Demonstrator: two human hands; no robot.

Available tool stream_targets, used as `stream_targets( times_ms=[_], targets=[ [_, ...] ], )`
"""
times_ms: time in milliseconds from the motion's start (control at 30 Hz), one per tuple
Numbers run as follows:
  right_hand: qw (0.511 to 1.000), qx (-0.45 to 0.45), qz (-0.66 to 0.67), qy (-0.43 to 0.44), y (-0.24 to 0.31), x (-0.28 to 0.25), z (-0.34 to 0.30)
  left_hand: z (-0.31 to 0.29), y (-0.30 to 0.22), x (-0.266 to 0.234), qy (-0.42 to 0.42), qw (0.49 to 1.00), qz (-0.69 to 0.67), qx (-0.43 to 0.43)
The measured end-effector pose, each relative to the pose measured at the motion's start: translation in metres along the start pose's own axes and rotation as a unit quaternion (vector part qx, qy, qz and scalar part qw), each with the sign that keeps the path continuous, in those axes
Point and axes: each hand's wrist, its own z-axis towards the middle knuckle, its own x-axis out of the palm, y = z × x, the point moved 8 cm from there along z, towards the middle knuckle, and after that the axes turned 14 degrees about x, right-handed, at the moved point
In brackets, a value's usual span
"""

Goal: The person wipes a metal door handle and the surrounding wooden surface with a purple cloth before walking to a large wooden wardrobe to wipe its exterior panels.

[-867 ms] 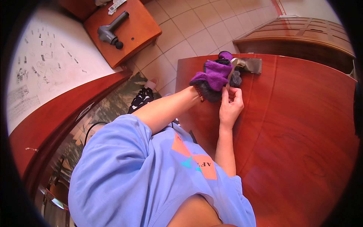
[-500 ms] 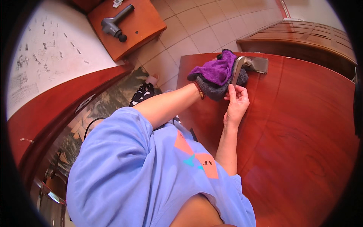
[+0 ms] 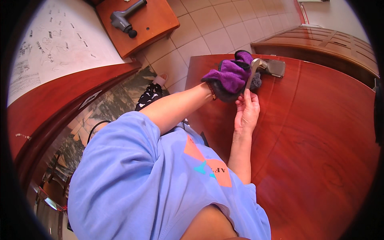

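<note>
A purple and dark grey cloth [image 3: 231, 76] is bunched against a metal door handle [image 3: 253, 72] at the upper edge of a red-brown wooden door [image 3: 312, 132]. My left hand [image 3: 209, 90], with a beaded bracelet at its wrist, is wrapped in that cloth, which covers its fingers. The cloth lies along the left side of the handle, and a grey tuft of it pokes out on the right. My right hand [image 3: 248, 110] pinches the near end of the handle between thumb and fingers. A square metal plate [image 3: 275, 68] joins the handle to the door.
At the upper left, a grey massage gun [image 3: 123, 21] lies on an orange-brown wooden table [image 3: 160, 24]. A marked white panel [image 3: 60, 48] stands in a red wooden frame [image 3: 72, 88]. Beyond are floor tiles [image 3: 204, 28] and a brown panelled wooden piece [image 3: 320, 44]. A slippered foot [image 3: 161, 79] shows below.
The cloth has been drawn tighter round my left hand and less of its grey side shows beside the handle. My right hand stays at the handle's end. The view has shifted slightly.
</note>
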Motion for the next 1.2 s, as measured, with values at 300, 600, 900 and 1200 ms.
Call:
stream_targets(
  times_ms=[300,600,900,1200],
  targets=[
    [1.000,-0.005,0.005,-0.015,-0.001,0.004,-0.002,0.003,0.013,0.011,0.068,0.995,-0.069,0.020],
    [1.000,-0.016,-0.003,-0.009,-0.002,0.004,0.000,-0.003,0.020,0.018,0.094,0.988,-0.111,-0.051],
    [0.999,-0.037,-0.011,-0.007,0.000,0.003,0.003,0.013,0.008,0.003,-0.001,0.999,-0.041,0.029],
    [0.999,-0.039,-0.002,-0.011,0.004,0.000,0.005,0.036,0.041,0.020,0.150,0.969,-0.092,-0.171]
  ],
)
